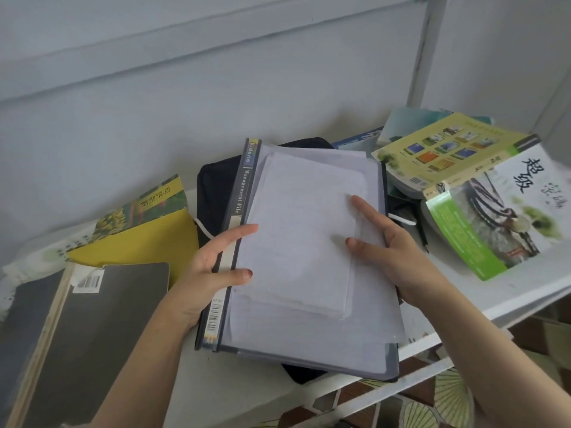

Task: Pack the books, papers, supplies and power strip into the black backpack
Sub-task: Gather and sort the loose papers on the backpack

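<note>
A dark file folder (234, 193) with a "Management File" spine lies on top of a black bag (213, 186) in the middle of a white shelf. Loose white papers (296, 236) are stacked on the folder. My left hand (213, 267) grips the folder's spine edge, thumb on the papers. My right hand (389, 251) holds the right edge, its fingers spread flat on the top sheet. Most of the black bag is hidden under the folder.
At left lie a dark grey book (92, 329), a yellow folder (139, 245) and a green-covered book (145, 205). At right, several books are piled, one white and green (500, 217), one pale yellow (445, 149). The white shelf edge (525, 291) runs at the right front.
</note>
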